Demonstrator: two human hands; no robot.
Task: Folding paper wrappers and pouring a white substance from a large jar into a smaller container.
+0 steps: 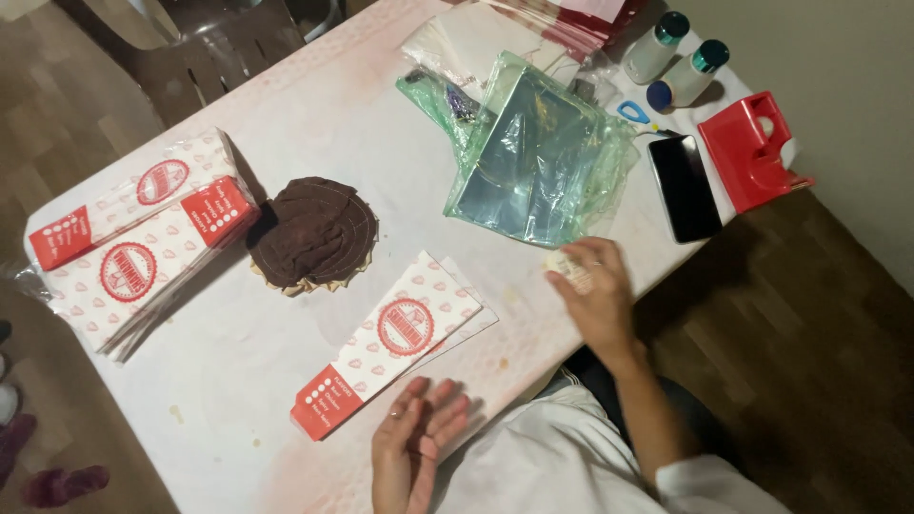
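From the head camera, the left hand (416,443) rests flat and open at the near edge of the counter (324,124), its grip empty, just below a red-and-white paper bag (390,343). The right hand (595,290) has its grip closed on a small pale object (564,267) beside crumpled green plastic bags (533,152). A dark brown round stack (314,233) lies near the bag.

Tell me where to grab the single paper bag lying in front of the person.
Probably by the red end of the paper bag, coming from the near table edge. The bag lies flat and diagonal, that end closest to the left hand. It's too thin to pinch from above, so slide fingers under that corner. The right hand is busy with a small pale thing.
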